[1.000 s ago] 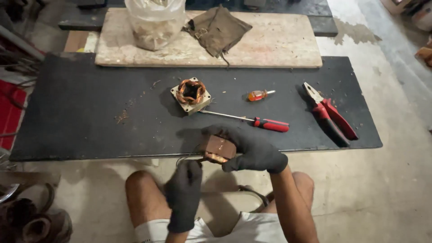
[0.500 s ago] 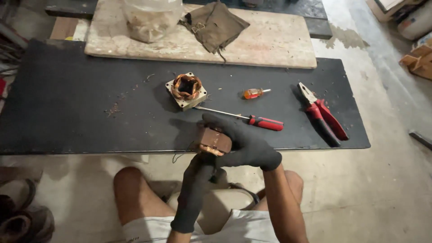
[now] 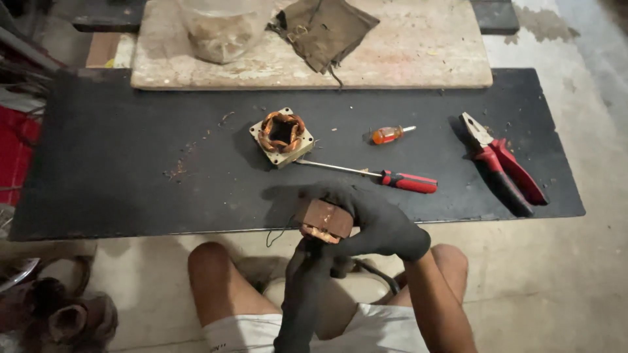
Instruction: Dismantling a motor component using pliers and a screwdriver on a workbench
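We grip a rusty block (image 3: pixel 324 221) at the mat's (image 3: pixel 131 176) near edge: right hand (image 3: pixel 376 222) fingers curled over it, left hand (image 3: pixel 314 261) pinching it from below. Far: coil (image 3: pixel 282 136), long screwdriver (image 3: pixel 379 176), small screwdriver (image 3: pixel 389 134), pliers (image 3: pixel 500 163) right.

Black mat (image 3: pixel 131 176) on floor, ahead of hands. On it: copper-wound stator (image 3: pixel 282 136), long red-handled screwdriver (image 3: pixel 376 176), small orange screwdriver (image 3: pixel 390 134), red pliers (image 3: pixel 502 161) far right. Pale board (image 3: pixel 418 59) beyond.
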